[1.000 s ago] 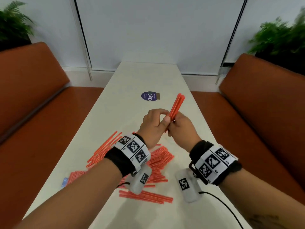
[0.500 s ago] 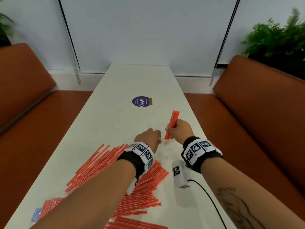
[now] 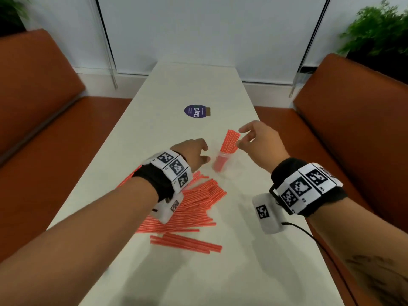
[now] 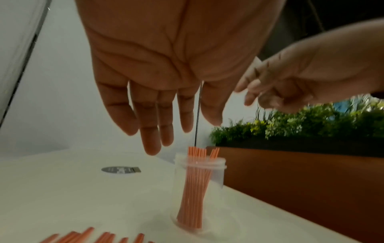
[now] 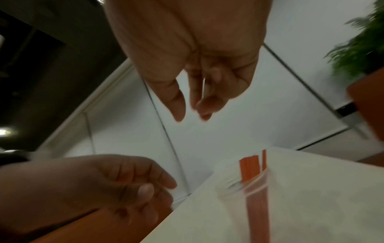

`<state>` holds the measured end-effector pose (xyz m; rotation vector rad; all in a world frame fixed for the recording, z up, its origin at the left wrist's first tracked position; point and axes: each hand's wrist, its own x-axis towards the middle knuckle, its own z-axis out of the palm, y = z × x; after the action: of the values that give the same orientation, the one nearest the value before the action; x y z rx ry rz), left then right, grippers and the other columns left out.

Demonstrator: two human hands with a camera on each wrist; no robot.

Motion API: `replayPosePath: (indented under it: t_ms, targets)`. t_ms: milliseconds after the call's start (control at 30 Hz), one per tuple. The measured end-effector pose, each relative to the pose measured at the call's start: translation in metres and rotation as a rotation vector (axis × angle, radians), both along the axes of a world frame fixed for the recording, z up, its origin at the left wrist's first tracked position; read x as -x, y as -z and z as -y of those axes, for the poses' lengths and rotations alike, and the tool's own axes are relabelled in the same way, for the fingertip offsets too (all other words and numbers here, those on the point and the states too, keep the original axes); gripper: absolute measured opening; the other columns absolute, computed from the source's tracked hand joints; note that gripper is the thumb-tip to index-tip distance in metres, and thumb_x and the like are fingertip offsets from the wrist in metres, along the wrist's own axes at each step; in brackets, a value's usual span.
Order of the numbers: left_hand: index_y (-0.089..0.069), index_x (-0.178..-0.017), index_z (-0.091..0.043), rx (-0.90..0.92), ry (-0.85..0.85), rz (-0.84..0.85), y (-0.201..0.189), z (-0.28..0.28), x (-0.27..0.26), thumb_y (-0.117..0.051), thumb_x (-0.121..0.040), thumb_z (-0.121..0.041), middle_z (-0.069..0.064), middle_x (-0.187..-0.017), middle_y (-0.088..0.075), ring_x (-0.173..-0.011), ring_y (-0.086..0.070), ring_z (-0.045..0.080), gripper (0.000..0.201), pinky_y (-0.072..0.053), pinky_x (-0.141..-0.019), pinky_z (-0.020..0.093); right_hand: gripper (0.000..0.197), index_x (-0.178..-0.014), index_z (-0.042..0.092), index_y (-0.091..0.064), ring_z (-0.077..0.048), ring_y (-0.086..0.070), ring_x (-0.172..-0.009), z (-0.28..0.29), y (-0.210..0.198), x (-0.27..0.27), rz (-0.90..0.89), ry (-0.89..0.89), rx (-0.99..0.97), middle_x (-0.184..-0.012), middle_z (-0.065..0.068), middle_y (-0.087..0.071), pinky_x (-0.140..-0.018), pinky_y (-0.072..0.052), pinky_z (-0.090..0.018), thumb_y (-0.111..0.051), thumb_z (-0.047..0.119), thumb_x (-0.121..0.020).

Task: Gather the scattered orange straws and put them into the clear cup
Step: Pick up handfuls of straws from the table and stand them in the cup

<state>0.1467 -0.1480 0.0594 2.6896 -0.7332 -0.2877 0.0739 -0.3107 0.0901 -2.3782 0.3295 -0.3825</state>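
Many straws (image 3: 194, 208) lie on the bench (image 3: 242, 272) behind the nearer left hand (image 3: 192, 154); both hands' fingers hang empty beside the cup (image 3: 221, 161).

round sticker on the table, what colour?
Purple with white lettering: the round sticker, clearest in the head view.

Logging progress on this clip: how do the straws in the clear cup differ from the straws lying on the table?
The straws in the clear cup stand nearly upright, tops above the rim; the straws on the table lie flat. The cup's form one tight bundle; the table's spread in loose overlapping piles. The table's look far more numerous. Both sets are thin, orange and untouched by either hand.
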Motion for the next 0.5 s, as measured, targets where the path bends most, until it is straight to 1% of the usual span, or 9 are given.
replayPosePath:
  t_ms: [33,67,100,133,200,233,267,367,500]
  targets:
    - [-0.046,-0.128,-0.018,0.007,-0.016,-0.019,-0.004,-0.013,0.009,-0.049,-0.092,-0.035,0.005,-0.129,-0.055,-0.116,-0.053,0.023,0.04,-0.042,-0.097,0.035,0.021,-0.104,0.012,-0.059,-0.004,-0.049,-0.065,-0.011,0.002,0.011,-0.09,-0.106,0.023,-0.086,0.004,-0.055,-0.057,-0.036,-0.015,-0.064,0.014,-0.083]
    - [-0.047,-0.127,-0.019,0.021,-0.039,-0.049,-0.005,-0.029,0.019,-0.048,-0.092,-0.035,0.004,-0.128,-0.056,-0.115,-0.054,0.022,0.038,-0.042,-0.098,0.035,0.022,-0.104,0.011,-0.06,-0.003,-0.049,-0.063,-0.025,0.007,0.023,-0.199,-0.229,0.053,-0.081,0.006,-0.054,-0.056,-0.036,-0.015,-0.065,0.017,-0.083]
    - [-0.048,-0.125,-0.02,0.04,-0.056,-0.085,-0.004,-0.041,0.027,-0.048,-0.092,-0.035,0.003,-0.126,-0.057,-0.113,-0.054,0.022,0.037,-0.043,-0.097,0.035,0.027,-0.108,0.01,-0.061,-0.005,-0.05,-0.065,-0.037,0.014,0.033,-0.323,-0.358,0.108,-0.082,0.006,-0.055,-0.059,-0.038,-0.017,-0.066,0.021,-0.084]
    - [-0.048,-0.124,-0.02,0.054,-0.08,-0.128,0.0,-0.055,0.037,-0.049,-0.092,-0.034,0.004,-0.123,-0.058,-0.111,-0.055,0.022,0.035,-0.044,-0.096,0.035,0.033,-0.114,0.009,-0.06,-0.01,-0.054,-0.073,-0.052,0.022,0.043,-0.454,-0.491,0.195,-0.09,0.003,-0.059,-0.065,-0.04,-0.019,-0.065,0.025,-0.085]
    - [-0.05,-0.121,-0.019,0.078,-0.128,-0.217,0.009,-0.079,0.058,-0.05,-0.092,-0.032,0.004,-0.119,-0.059,-0.105,-0.055,0.021,0.032,-0.044,-0.09,0.032,0.045,-0.125,0.008,-0.054,-0.021,-0.057,-0.1,-0.078,0.045,0.057,-0.662,-0.685,0.403,-0.116,-0.005,-0.06,-0.081,-0.042,-0.026,-0.06,0.031,-0.087]
    - [-0.05,-0.12,-0.02,0.089,-0.156,-0.249,0.014,-0.089,0.067,-0.05,-0.092,-0.032,0.003,-0.118,-0.059,-0.103,-0.055,0.02,0.03,-0.043,-0.088,0.031,0.047,-0.127,0.007,-0.052,-0.025,-0.056,-0.108,-0.089,0.058,0.061,-0.711,-0.719,0.478,-0.123,-0.008,-0.058,-0.088,-0.044,-0.03,-0.059,0.032,-0.088]
    - [-0.051,-0.119,-0.021,0.094,-0.181,-0.268,0.02,-0.098,0.075,-0.049,-0.093,-0.032,0.002,-0.117,-0.059,-0.102,-0.054,0.018,0.029,-0.043,-0.088,0.031,0.045,-0.125,0.006,-0.052,-0.027,-0.057,-0.108,-0.097,0.07,0.063,-0.724,-0.715,0.514,-0.122,-0.009,-0.058,-0.09,-0.048,-0.033,-0.059,0.031,-0.088]
    - [-0.052,-0.117,-0.021,0.113,-0.238,-0.306,0.037,-0.112,0.095,-0.047,-0.093,-0.03,0.001,-0.115,-0.058,-0.101,-0.056,0.018,0.026,-0.045,-0.088,0.032,0.03,-0.108,0.003,-0.059,-0.028,-0.063,-0.093,-0.114,0.096,0.063,-0.657,-0.657,0.53,-0.107,-0.011,-0.063,-0.076,-0.052,-0.034,-0.061,0.024,-0.086]
    - [-0.051,-0.116,-0.019,0.149,-0.276,-0.322,0.05,-0.123,0.111,-0.046,-0.094,-0.027,0.0,-0.116,-0.059,-0.099,-0.053,0.015,0.023,-0.044,-0.089,0.03,0.026,-0.108,0.002,-0.059,-0.028,-0.059,-0.087,-0.126,0.107,0.062,-0.68,-0.649,0.574,-0.108,-0.013,-0.064,-0.072,-0.048,-0.034,-0.057,0.02,-0.09]
